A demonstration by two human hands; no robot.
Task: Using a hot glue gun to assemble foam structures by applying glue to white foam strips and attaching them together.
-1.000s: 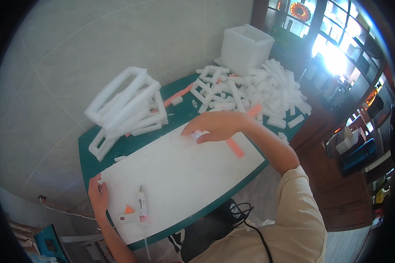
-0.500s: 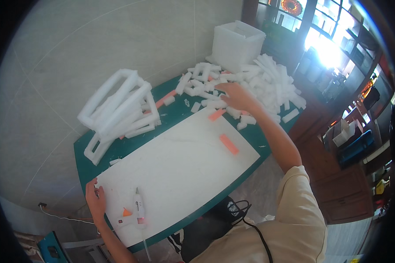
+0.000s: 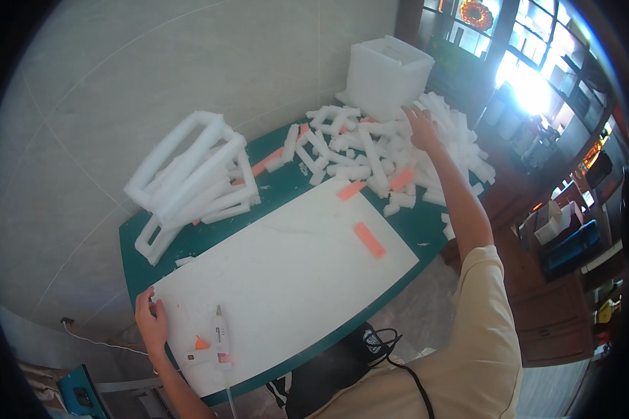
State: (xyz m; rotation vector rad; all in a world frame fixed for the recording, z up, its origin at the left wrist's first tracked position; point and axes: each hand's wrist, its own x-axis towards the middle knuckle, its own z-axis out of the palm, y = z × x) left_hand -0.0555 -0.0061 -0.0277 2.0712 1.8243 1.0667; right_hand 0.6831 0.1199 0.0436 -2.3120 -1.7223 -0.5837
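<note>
Over the far right of the table, my right hand (image 3: 421, 130) reaches into a heap of white foam pieces (image 3: 370, 157), its fingers stretched out and nothing visible held in them. My left hand (image 3: 151, 321) rests at the left edge of a white board (image 3: 286, 251), loosely curved, thumb apart from the fingers. Beside it on the board lies a white glue gun (image 3: 221, 339) with an orange trigger. Two pink foam strips lie toward the board's far right: one strip (image 3: 369, 239) flat on it, another strip (image 3: 351, 190) at its far corner.
White foam frames (image 3: 189, 174) are stacked at the table's left, against the grey wall. A white foam box (image 3: 388, 77) stands behind the heap. The green tabletop (image 3: 279, 188) shows around the board. Dark wooden cabinets (image 3: 545, 314) line the right side.
My right hand has moved right and farther back across the heap, and its fingers have spread. Some foam pieces in the heap have shifted. My left hand has stayed in place.
</note>
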